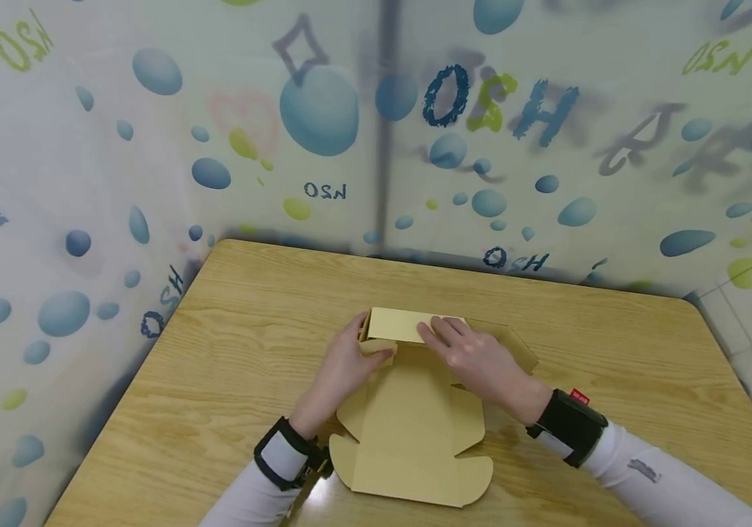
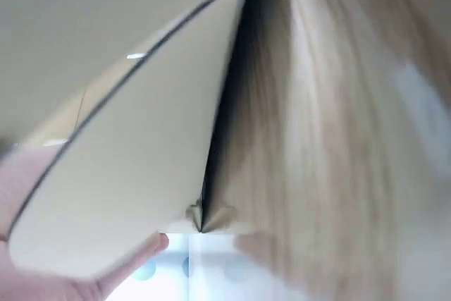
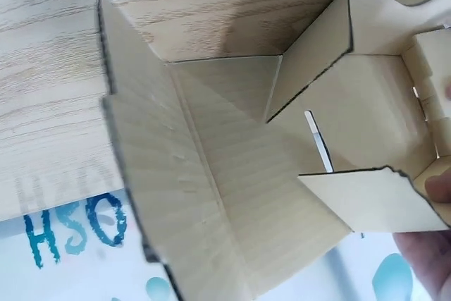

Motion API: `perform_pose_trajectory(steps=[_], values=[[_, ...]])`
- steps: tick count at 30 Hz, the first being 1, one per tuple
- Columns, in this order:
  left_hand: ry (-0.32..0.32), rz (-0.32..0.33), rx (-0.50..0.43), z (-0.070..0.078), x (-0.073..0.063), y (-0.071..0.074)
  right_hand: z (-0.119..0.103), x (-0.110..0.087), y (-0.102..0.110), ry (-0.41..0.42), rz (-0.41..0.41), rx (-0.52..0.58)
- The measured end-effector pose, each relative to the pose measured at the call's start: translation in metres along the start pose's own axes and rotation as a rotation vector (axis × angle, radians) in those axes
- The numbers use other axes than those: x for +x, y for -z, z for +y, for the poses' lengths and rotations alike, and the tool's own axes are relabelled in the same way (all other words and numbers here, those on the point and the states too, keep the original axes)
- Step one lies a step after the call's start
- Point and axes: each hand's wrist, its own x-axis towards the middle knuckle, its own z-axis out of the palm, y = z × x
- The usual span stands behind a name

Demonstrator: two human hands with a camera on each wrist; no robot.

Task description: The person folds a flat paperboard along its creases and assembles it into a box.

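A partly folded tan cardboard box point(image 1: 409, 424) lies on the table, its long flat panel with rounded side flaps toward me. My left hand point(image 1: 346, 366) grips its far left corner, thumb on a small bent flap; in the left wrist view a pale flap point(image 2: 134, 153) hides much of this hand. My right hand point(image 1: 481, 359) holds the raised far wall point(image 1: 397, 324), fingers laid over its right part, thumb hidden. To the right spreads an unfolded side panel point(image 1: 510, 340). The right wrist view shows a slot, standing flaps point(image 3: 373, 199) and fingers point(image 3: 423, 244) at the far wall.
The wooden table point(image 1: 244, 322) extends around the box, with rounded far corners. Behind it hangs a pale curtain point(image 1: 244, 205) patterned with blue and green drops and letters. Each wrist carries a black strapped device point(image 1: 570, 428).
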Motion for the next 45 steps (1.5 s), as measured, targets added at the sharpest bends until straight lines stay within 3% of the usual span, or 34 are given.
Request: perform_pose_trajectory(steps=[6, 21, 35, 42, 45], values=[[-0.06, 0.09, 0.039, -0.0025, 0.0016, -0.0003, -0.0035, 0.0046, 0.004, 0.015, -0.003, 0.017], [-0.086, 0.05, 0.122, -0.0022, 0.0005, 0.0024, -0.0041, 0.0053, 0.0017, 0.012, 0.005, 0.032], [-0.098, 0.086, 0.15, -0.0002, -0.0017, 0.0008, -0.0048, 0.0078, 0.0025, 0.0, -0.012, 0.047], [-0.082, 0.085, 0.153, 0.0009, -0.002, 0.0013, -0.0037, 0.0093, -0.0002, -0.105, 0.008, 0.163], [-0.071, 0.086, 0.148, 0.001, -0.0024, 0.0012, -0.0039, 0.007, -0.0003, -0.188, -0.048, 0.248]])
